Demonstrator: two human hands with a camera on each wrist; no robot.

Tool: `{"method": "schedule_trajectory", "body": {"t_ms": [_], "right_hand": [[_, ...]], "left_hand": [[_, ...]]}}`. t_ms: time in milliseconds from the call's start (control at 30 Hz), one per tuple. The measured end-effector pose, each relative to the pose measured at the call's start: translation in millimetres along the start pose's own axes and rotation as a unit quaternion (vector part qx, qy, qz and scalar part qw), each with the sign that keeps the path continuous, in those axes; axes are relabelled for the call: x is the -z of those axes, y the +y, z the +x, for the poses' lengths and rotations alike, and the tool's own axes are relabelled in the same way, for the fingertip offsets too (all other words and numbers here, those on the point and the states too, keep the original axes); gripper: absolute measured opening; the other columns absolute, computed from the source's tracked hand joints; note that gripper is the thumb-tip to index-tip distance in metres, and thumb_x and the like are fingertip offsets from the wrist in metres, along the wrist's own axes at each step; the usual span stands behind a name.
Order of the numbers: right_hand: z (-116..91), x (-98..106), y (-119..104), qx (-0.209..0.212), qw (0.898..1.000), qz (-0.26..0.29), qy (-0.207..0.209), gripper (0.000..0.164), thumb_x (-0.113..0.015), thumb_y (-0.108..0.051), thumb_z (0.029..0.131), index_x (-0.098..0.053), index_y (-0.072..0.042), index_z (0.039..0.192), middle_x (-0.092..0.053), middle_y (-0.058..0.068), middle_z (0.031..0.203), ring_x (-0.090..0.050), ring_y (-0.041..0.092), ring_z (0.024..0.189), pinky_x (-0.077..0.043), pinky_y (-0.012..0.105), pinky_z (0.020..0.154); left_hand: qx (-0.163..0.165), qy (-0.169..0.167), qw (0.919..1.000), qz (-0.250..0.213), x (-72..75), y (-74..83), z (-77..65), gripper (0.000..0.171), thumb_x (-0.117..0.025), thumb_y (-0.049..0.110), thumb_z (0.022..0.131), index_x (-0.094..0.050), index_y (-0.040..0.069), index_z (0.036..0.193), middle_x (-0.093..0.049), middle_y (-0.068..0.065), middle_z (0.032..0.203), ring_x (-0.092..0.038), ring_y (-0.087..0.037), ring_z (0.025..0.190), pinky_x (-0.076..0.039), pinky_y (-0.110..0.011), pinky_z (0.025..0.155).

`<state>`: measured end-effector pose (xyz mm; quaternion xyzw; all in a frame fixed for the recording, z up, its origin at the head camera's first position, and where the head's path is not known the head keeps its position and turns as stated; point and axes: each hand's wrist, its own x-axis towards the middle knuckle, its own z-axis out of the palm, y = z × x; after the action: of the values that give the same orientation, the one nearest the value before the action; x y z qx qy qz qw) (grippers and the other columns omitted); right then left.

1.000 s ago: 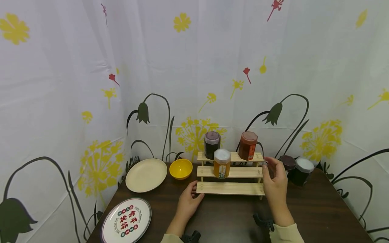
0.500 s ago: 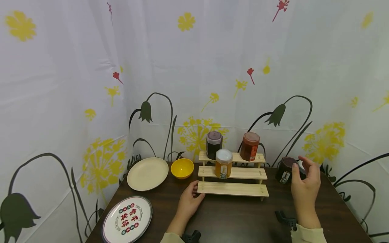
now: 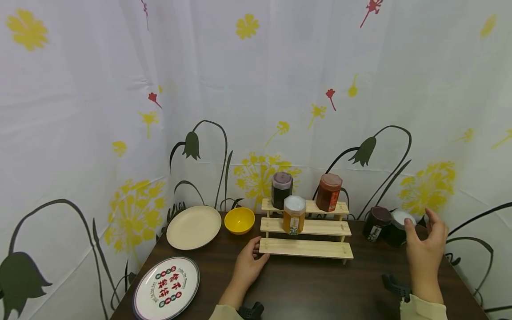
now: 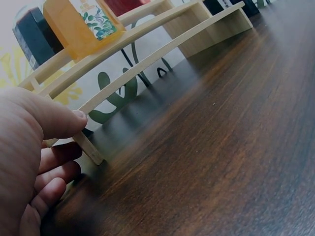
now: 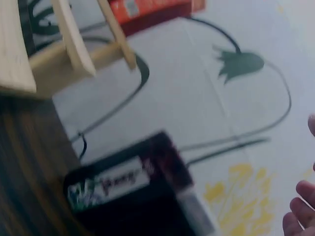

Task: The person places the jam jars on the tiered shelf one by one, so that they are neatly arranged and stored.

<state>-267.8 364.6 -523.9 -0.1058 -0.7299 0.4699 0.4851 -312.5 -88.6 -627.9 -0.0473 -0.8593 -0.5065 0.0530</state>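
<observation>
A three-tier wooden display shelf (image 3: 306,247) stands on the dark table. My left hand (image 3: 246,266) grips the left end of its lowest step; in the left wrist view the thumb lies on the step's end and the fingers curl below. A dark jar with a purplish lid (image 3: 282,198) and a reddish jar (image 3: 329,195) sit on the top step. An amber jar (image 3: 294,221) is on the middle step. My right hand (image 3: 427,253), fingers spread and holding nothing, is just right of a white-lidded dark jar (image 3: 397,229). Beside that jar stands a dark-red-lidded jar (image 5: 123,182).
Left of the shelf are a yellow bowl (image 3: 239,221) and a cream plate (image 3: 194,227). Nearer the front left lies a white plate with red lettering (image 3: 166,288). A flower-patterned curtain (image 3: 256,89) hangs behind the table (image 3: 320,289).
My right hand has left the shelf's right end and moved right, past the two dark jars on the table. The left hand stays at the shelf.
</observation>
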Motion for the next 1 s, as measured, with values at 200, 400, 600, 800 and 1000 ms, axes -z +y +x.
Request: {"method": "schedule_trajectory", "body": {"t_ms": [200,400,600,800,1000], "right_hand": [[-3.1,9.0,33.7,-0.058,0.997,-0.017,-0.057,0.073,-0.075,-0.018,0.102,-0.042,-0.015,0.168,-0.041,0.016,0.164,-0.04,0.026,0.153,-0.029,0.023,0.129],[-17.0,8.7,76.8,-0.149,0.984,-0.009,-0.099,0.088,-0.074,-0.026,0.104,-0.023,-0.022,0.175,-0.021,0.015,0.178,-0.024,0.03,0.164,-0.018,0.027,0.134],[-24.8,3.0,95.1,-0.226,0.965,0.084,-0.103,0.096,-0.073,-0.02,0.105,-0.01,-0.024,0.177,-0.007,0.006,0.184,-0.006,0.014,0.169,-0.008,0.021,0.135],[-21.3,-0.6,98.8,-0.249,0.947,0.163,-0.123,0.101,-0.07,-0.006,0.105,-0.002,-0.024,0.177,0.002,0.0,0.185,0.003,0.01,0.171,0.0,0.022,0.135],[-18.1,-1.7,97.0,-0.272,0.938,0.178,-0.119,0.099,-0.069,-0.002,0.105,-0.004,-0.021,0.177,-0.001,0.001,0.186,0.001,0.012,0.171,0.0,0.024,0.136]], "left_hand": [[0.001,0.002,1.0,0.007,-0.4,0.5,0.7,0.061,-0.085,0.027,0.096,-0.062,0.01,0.15,-0.073,-0.005,0.123,-0.066,-0.019,0.111,-0.056,-0.044,0.1],[0.005,0.001,1.0,0.005,-0.9,0.6,0.4,0.061,-0.085,0.026,0.096,-0.062,0.01,0.15,-0.073,-0.005,0.124,-0.065,-0.019,0.112,-0.056,-0.045,0.1],[0.007,0.002,0.9999,0.007,1.5,1.3,1.4,0.061,-0.084,0.027,0.096,-0.061,0.01,0.15,-0.073,-0.006,0.125,-0.066,-0.021,0.113,-0.056,-0.046,0.101],[0.011,0.002,0.9999,0.007,1.0,2.8,2.7,0.061,-0.083,0.028,0.097,-0.061,0.012,0.151,-0.073,-0.006,0.126,-0.066,-0.021,0.115,-0.056,-0.047,0.104],[0.006,0.001,1.0,0.005,2.3,2.5,1.3,0.061,-0.083,0.026,0.097,-0.06,0.009,0.151,-0.073,-0.007,0.126,-0.066,-0.021,0.114,-0.056,-0.046,0.102]]}}
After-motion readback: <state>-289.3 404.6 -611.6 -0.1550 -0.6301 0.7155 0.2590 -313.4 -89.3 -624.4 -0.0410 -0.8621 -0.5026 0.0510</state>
